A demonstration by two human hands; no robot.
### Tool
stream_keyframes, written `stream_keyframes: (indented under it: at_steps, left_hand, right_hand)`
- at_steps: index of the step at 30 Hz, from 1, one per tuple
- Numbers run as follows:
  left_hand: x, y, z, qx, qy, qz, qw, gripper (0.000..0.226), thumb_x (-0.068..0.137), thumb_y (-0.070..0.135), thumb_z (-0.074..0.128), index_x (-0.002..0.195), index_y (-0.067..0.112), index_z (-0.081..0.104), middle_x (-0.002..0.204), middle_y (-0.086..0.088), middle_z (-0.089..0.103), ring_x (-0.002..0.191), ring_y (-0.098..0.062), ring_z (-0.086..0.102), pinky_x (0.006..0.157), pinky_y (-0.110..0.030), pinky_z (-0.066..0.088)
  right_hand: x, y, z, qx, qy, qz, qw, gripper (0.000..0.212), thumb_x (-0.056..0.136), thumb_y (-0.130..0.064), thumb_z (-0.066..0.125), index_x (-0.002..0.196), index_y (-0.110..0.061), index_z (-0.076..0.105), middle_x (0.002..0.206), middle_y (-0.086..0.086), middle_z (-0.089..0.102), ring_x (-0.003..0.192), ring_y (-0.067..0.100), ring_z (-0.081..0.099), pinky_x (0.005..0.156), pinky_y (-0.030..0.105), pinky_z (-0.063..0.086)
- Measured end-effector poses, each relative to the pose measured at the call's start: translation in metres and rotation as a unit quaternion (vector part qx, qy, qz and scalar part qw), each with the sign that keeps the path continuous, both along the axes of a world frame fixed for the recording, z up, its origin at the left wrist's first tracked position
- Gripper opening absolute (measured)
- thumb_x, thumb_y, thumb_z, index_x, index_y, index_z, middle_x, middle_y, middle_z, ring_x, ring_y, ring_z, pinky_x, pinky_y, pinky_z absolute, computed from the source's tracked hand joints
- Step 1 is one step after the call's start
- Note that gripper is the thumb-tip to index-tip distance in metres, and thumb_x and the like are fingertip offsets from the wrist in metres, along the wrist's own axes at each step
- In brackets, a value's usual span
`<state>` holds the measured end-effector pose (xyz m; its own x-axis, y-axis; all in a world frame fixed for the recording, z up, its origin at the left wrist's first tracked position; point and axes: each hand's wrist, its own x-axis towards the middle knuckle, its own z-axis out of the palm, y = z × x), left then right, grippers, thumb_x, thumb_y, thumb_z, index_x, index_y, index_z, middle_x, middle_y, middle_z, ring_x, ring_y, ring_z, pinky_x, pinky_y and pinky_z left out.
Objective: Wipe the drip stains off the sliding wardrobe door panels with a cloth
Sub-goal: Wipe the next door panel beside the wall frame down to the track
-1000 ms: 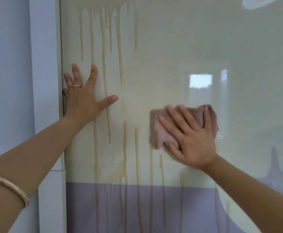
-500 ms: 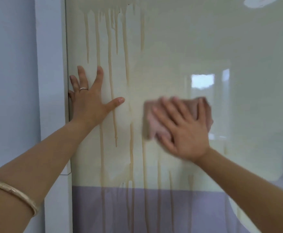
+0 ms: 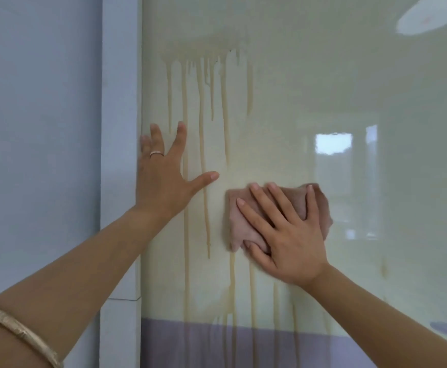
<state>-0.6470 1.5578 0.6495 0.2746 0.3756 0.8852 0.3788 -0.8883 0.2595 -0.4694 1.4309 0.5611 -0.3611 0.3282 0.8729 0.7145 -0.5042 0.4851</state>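
Observation:
A glossy cream wardrobe door panel (image 3: 310, 83) fills the view, with a lilac band (image 3: 203, 346) along its bottom. Tan drip stains (image 3: 202, 134) run down its left part from a smeared patch near the top, and several reach the lilac band. My left hand (image 3: 161, 179) lies flat on the panel by its left edge, fingers spread, holding nothing. My right hand (image 3: 286, 232) presses a pink cloth (image 3: 243, 221) flat against the panel, just right of the long drips.
A white vertical frame (image 3: 120, 155) borders the panel on the left, with a pale blue-grey surface (image 3: 36, 142) beyond it. The panel reflects a window (image 3: 332, 142) and a round ceiling light (image 3: 432, 17). I wear a gold bangle (image 3: 17, 333) on my left wrist.
My right hand has slid the cloth left across the panel, closer to the long drips. The view has risen, so the top of the drip stains now shows. The left hand stays planted.

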Motion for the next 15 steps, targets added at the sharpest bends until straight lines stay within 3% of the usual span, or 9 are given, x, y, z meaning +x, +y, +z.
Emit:
stream_keyframes:
  at_steps: [3, 9, 15]
  left_hand:
    - [-0.020, 0.006, 0.028, 0.037, -0.059, 0.011, 0.998, 0.098, 0.082, 0.056, 0.056, 0.149, 0.023, -0.006, 0.156, -0.017, -0.011, 0.143, -0.028, -0.012, 0.115, -0.038, 0.000]
    - [-0.037, 0.038, 0.085, -0.074, -0.119, -0.009, 0.990, 0.098, 0.087, 0.050, 0.055, 0.148, 0.008, -0.008, 0.156, -0.019, -0.005, 0.144, -0.027, -0.007, 0.114, -0.033, 0.002]
    - [-0.043, 0.058, 0.115, -0.078, -0.174, -0.056, 0.980, 0.083, 0.091, 0.048, 0.049, 0.149, 0.005, 0.009, 0.154, -0.014, 0.020, 0.141, -0.027, 0.018, 0.114, -0.033, 0.016]
  right_hand:
    - [-0.007, 0.012, 0.039, 0.021, 0.018, 0.001, 1.000, 0.059, 0.091, -0.051, 0.035, 0.141, -0.025, 0.050, 0.150, 0.005, 0.041, 0.139, 0.027, 0.034, 0.109, 0.067, 0.015]
    - [-0.020, 0.032, 0.087, 0.033, 0.036, 0.003, 0.999, 0.059, 0.090, -0.051, 0.035, 0.142, -0.024, 0.050, 0.150, 0.005, 0.042, 0.139, 0.028, 0.036, 0.108, 0.068, 0.013]
    - [-0.033, 0.049, 0.140, 0.043, 0.033, 0.008, 0.999, 0.060, 0.090, -0.053, 0.033, 0.140, -0.026, 0.051, 0.149, 0.005, 0.044, 0.138, 0.028, 0.037, 0.107, 0.064, 0.011]
